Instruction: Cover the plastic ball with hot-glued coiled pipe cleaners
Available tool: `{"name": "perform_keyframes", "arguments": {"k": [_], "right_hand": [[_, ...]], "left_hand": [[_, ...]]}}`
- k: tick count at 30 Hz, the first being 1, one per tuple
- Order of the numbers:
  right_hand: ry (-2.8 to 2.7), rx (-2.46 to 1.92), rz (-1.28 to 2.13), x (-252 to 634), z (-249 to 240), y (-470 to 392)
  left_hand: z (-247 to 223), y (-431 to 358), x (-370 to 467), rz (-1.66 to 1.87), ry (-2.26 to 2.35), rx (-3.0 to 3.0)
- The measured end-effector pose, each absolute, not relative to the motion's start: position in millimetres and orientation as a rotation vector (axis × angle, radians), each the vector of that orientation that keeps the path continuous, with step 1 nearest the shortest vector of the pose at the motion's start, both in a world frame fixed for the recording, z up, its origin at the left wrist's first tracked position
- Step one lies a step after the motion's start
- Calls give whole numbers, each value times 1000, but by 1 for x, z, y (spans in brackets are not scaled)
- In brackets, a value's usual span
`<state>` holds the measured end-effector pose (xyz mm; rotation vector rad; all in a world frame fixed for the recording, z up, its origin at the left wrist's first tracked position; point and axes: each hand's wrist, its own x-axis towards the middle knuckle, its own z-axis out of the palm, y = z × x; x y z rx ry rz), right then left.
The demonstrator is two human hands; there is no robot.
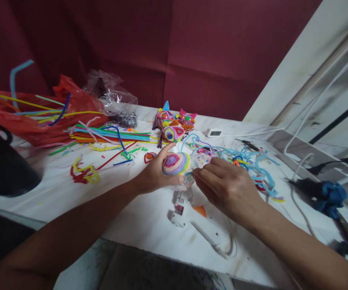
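My left hand point(154, 173) grips a round craft piece point(175, 164) from its left side, the thumb along the bottom and the fingers behind. Coiled pipe cleaners in purple, pink, white and yellow cover its front; clear plastic shows at its right and lower edge. At that right edge my right hand point(225, 187) is closed in a pinch; what lies between its fingertips is hidden. Just below both hands lies a white glue gun point(204, 229) with an orange trigger. Behind them stands a colourful pipe-cleaner animal-like figure point(175, 123) with pointed ears.
Bundled pipe cleaners point(110, 135) and a red plastic bag point(77, 94) lie left, near a dark container point(7, 161). Tangled blue pipe cleaners point(261, 165) spread at right. A small digital meter point(215, 132) sits behind. Blue-handled pliers-like tools point(332, 197) and cables are far right.
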<state>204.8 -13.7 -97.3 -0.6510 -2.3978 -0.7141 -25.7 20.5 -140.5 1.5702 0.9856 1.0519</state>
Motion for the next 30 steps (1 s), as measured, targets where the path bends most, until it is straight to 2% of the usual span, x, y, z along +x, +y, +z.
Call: {"name": "perform_keyframes", "arguments": {"k": [30], "right_hand": [[-2468,-803,-728,188,-95,-16]], "left_hand": [[-140,20,-25,1089,1015,1652]]}}
